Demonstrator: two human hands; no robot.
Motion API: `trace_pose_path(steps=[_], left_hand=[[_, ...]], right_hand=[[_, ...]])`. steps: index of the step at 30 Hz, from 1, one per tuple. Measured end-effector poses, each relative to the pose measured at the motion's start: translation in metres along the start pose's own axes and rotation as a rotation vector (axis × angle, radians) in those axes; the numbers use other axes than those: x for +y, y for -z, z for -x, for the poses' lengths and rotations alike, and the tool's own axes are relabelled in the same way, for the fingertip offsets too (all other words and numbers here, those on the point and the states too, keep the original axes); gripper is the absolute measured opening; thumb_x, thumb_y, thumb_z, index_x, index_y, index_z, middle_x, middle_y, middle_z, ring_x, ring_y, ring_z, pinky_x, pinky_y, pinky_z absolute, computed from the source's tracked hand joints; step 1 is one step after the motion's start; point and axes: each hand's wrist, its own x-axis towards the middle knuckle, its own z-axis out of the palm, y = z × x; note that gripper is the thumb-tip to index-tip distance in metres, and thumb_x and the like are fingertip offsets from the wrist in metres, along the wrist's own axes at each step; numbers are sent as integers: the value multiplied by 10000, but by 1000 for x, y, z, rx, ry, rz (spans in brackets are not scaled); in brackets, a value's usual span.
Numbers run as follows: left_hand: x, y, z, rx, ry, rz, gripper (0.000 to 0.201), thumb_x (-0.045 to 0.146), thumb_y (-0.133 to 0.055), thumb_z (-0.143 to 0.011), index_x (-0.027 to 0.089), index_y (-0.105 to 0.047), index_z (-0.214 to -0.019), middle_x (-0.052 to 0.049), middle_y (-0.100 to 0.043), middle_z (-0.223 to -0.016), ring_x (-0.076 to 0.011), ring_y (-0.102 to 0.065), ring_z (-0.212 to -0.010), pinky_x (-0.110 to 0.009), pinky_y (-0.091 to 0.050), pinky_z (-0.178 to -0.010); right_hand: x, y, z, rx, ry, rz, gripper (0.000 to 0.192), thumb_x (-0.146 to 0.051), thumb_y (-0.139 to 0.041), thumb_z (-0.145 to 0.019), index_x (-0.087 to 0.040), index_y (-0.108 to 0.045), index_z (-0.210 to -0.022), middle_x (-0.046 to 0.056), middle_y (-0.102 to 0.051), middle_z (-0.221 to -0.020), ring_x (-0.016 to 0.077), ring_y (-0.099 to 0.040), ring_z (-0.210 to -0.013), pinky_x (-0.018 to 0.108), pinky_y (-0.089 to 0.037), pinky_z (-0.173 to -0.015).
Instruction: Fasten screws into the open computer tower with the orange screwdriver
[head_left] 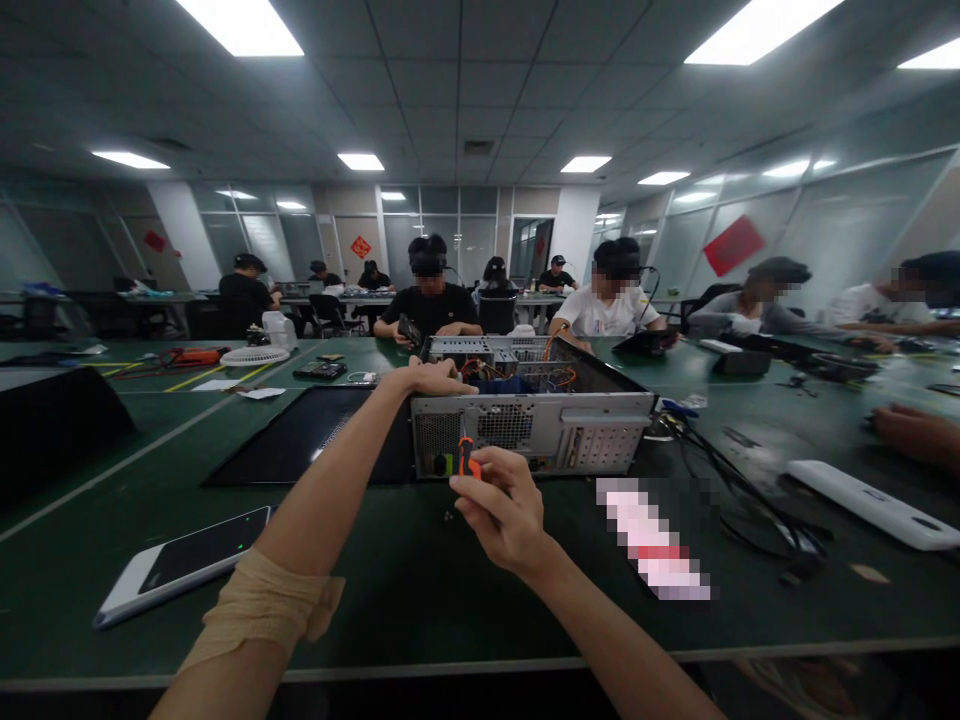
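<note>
A silver desktop computer case (551, 422) lies on its side on the table, its vented back panel facing me and its top uncovered. My left hand (439, 378) grips its upper left corner, with the thumb along the top edge. My right hand (506, 505) is closed around the handle of an orange and black screwdriver (470, 458). The shaft points up and away toward the left part of the back panel; whether its tip touches a screw I cannot tell. Inside the case, orange and other wires (562, 378) show, partly hidden by the walls.
A black panel (300, 435) lies left of the case. Nearer me is a white device with a dark screen (202, 550). On the right are black cables (720, 470), a blurred pink item (652, 540) and a long white device (870, 500). Several people sit beyond and to the right.
</note>
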Motion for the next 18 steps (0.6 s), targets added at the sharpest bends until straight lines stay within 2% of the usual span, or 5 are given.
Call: trace_pose_path(steps=[5,9,12,15,18], left_hand=[[-1,-2,0,32,-33,2,684,732,-466,-741,243,-522,-1216,-139,-615,-1336,-362,-512,-1264,-501,-196,-1128],[-1,-5,-1,72,-34,19,646,713,-494,-729,253,-549,-1178,-115,-645,-1295,-365,-525,-1228,-504,-227,-1104],[-1,-5,0,84,-35,31,654,714,-505,-723,256,-553,-1188,-98,-661,-1267,-353,-548,-1189,-490,-244,-1097],[-1,-5,0,85,-33,13,677,739,-496,-722,255,-551,-1193,-97,-646,-1294,-364,-540,-1196,-499,-248,-1089],[-1,-5,-1,75,-45,-3,675,735,-472,-743,235,-544,-1191,-113,-639,-1298,-368,-530,-1220,-509,-236,-1090]], right_hand=[[-2,-4,-2,39,5,49,372,-273,-653,-919,-229,-528,-1267,77,-673,-1088,161,-688,-918,255,-560,-729],[-6,-2,-4,-28,20,104,277,-191,-598,-944,-211,-562,-1219,89,-707,-1147,164,-697,-1013,249,-545,-788],[-7,0,-4,-43,44,108,340,-134,-550,-950,-207,-551,-1283,102,-687,-1208,169,-683,-1067,266,-547,-835],[-4,1,-4,-37,45,138,334,-142,-557,-947,-248,-582,-1263,87,-671,-1219,157,-695,-999,257,-557,-785],[-3,3,-8,25,29,215,199,-246,-667,-905,-244,-637,-1101,58,-698,-1048,138,-695,-838,236,-543,-693]])
